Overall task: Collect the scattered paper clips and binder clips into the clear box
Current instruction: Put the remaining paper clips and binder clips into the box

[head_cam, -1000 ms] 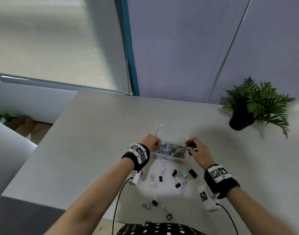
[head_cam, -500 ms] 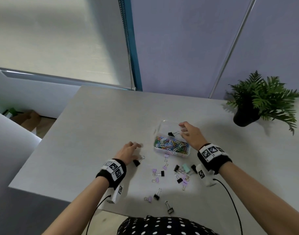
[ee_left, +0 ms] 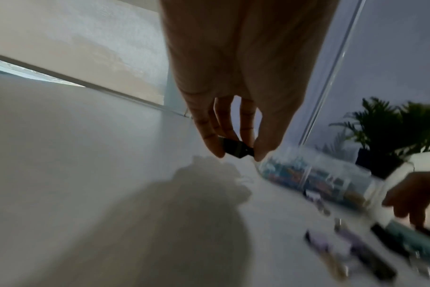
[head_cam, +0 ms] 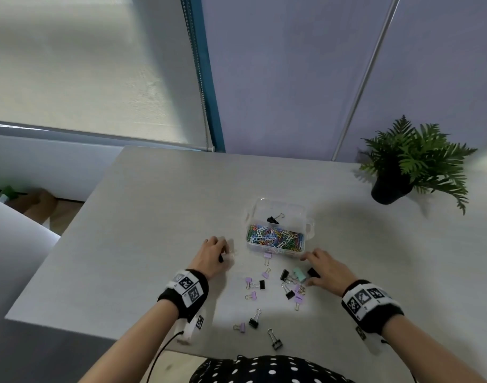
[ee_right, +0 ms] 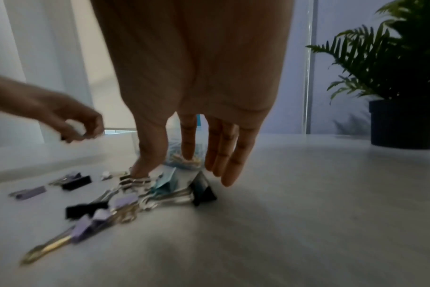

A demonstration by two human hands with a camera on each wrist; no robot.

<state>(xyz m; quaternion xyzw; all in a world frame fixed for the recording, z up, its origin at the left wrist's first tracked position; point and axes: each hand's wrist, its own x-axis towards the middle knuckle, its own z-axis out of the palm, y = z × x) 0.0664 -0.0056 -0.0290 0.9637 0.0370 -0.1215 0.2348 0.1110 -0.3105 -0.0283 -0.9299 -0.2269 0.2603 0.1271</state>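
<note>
The clear box (head_cam: pixel 308 230) stands mid-table, its near compartment full of coloured paper clips (head_cam: pixel 275 236) and a black binder clip (head_cam: pixel 273 219) in its far one. Left of the box my left hand (head_cam: pixel 223 251) pinches a small black binder clip (ee_left: pixel 237 151) between thumb and fingers, just above the table. My right hand (head_cam: pixel 308 269) hovers over a pile of binder clips near the box, fingers straight and pointing down, thumb touching the wire handles beside a teal clip (head_cam: pixel 299 274) and a black clip (ee_right: pixel 205 191). Purple and black binder clips (head_cam: pixel 254 284) lie scattered closer to me.
A potted fern (head_cam: pixel 388 189) stands at the table's back right. The table's front edge (head_cam: pixel 143 340) runs just behind my wrists, and its left edge drops off to the floor. Cables hang from both wrist cameras.
My left hand left the box, moved left and picked a black binder clip off the table. My right hand dropped a black clip into the box's far compartment, then pulled back to the near pile.
</note>
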